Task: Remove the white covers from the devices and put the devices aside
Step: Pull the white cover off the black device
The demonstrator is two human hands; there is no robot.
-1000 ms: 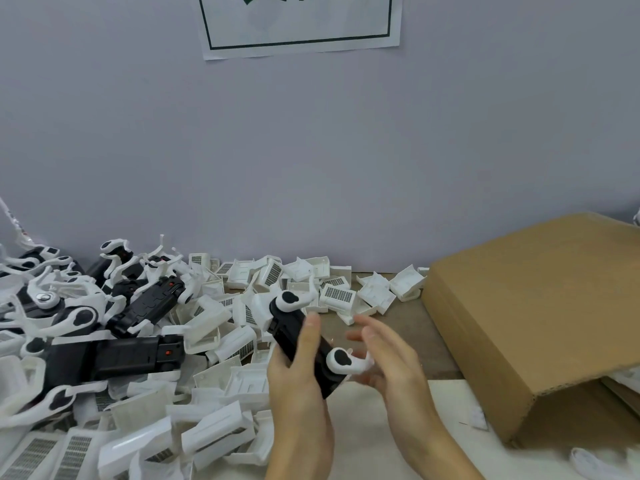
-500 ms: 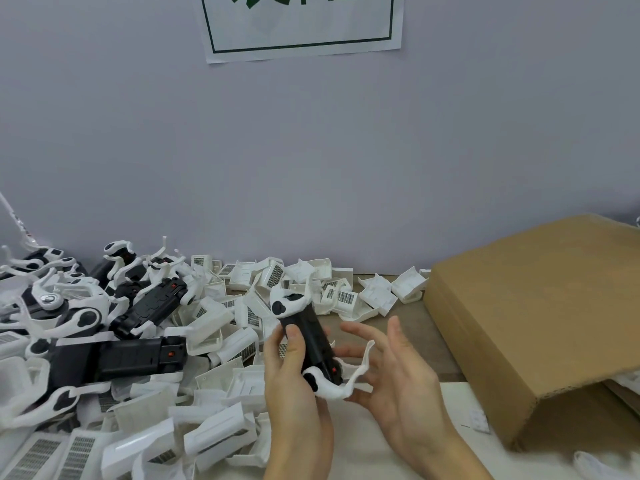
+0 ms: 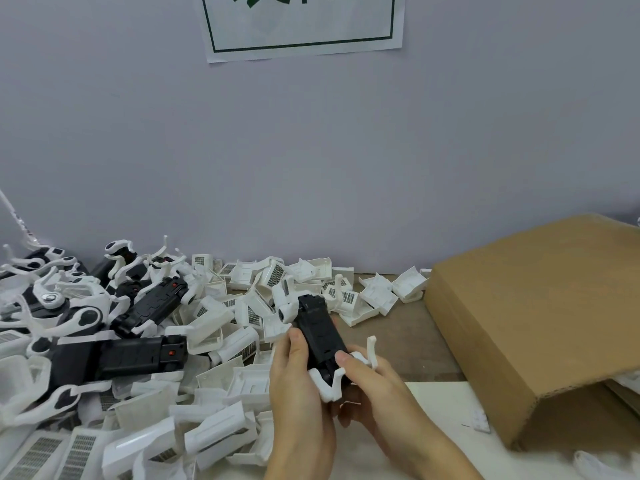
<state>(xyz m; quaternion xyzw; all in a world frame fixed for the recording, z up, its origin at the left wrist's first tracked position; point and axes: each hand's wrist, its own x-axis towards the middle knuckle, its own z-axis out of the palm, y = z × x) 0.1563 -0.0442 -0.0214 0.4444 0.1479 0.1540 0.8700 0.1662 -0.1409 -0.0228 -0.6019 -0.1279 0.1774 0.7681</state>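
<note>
A pale grey wall (image 3: 311, 150) rose beyond both hands, with a white paper sign bordered in dark green (image 3: 304, 26) fixed high above them. To the right of the right hand lay a big flat brown cardboard box (image 3: 540, 317), its near edge lifted off the brown wooden tabletop (image 3: 405, 344). To the left of the left hand, and spreading past it toward the wall, was a heap of loose white plastic covers with grey gridded labels (image 3: 214, 434). Farther left sat a pile of black oblong devices with curved white arms (image 3: 138, 355), well apart from the hands.

The left hand (image 3: 301, 396) gripped the black oblong plastic device (image 3: 320, 336) from its left side, thumb lying along the body and fingers curled behind it. The device was held up between the two hands, tilted with its far end toward the wall and just above the covers. The right hand (image 3: 377, 393) held the near end from the right, its thumb pressed on the black body and its other fingers wrapped beneath. White curved plastic arms (image 3: 327, 386) stuck out at that near end between the palms, and one thin white prong (image 3: 371, 351) stood up just beside the right thumb. A small round white cap (image 3: 285, 313) showed at the device's far left corner.
</note>
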